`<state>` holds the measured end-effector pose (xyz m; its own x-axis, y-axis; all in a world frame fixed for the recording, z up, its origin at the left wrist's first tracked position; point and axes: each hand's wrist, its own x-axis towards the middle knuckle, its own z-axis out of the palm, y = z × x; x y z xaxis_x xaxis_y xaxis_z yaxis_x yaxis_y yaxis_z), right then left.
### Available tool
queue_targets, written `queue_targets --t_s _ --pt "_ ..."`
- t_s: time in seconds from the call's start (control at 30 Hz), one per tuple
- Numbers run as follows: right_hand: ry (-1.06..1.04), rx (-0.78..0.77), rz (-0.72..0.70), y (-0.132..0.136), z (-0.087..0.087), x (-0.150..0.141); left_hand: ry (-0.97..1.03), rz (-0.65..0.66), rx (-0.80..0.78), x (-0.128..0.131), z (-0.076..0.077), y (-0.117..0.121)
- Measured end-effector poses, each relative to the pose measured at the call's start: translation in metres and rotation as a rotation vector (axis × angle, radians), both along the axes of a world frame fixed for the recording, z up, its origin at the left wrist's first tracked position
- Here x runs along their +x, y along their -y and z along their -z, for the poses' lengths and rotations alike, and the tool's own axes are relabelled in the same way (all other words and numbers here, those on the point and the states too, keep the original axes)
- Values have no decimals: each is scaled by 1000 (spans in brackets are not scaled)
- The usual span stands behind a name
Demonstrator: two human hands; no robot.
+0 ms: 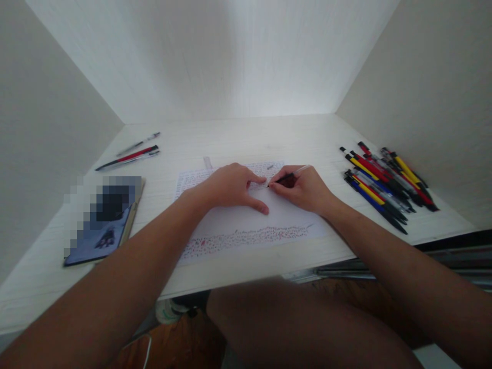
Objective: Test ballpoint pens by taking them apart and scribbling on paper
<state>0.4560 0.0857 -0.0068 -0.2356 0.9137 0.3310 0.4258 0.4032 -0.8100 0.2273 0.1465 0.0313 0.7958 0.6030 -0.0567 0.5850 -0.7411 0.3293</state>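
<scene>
A sheet of paper (230,218) lies on the white desk, with dense small marks along its far part and dark and red marks along its near edge. My left hand (232,185) rests on the sheet, palm down, thumb and fingers apart, holding nothing. In my right hand (307,188) is a pen (285,179) with a dark front end and a clear barrel. Its tip meets the paper just beside my left fingertips, at the lower edge of the far marks. Part of those marks is hidden beneath my hands.
Several pens (388,179) in black, red, yellow and blue lie piled at the right. Three more pens (132,155) lie at the back left. A partly blurred-out book (111,230) sits beside my left forearm. White walls (238,61) enclose the desk (246,136) at the back and sides.
</scene>
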Motion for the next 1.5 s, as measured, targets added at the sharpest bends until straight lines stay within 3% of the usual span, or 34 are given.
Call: queue_targets --t_s 1.5 --pt "18 -23 12 1 -1 0 -10 -11 -4 1 -3 2"
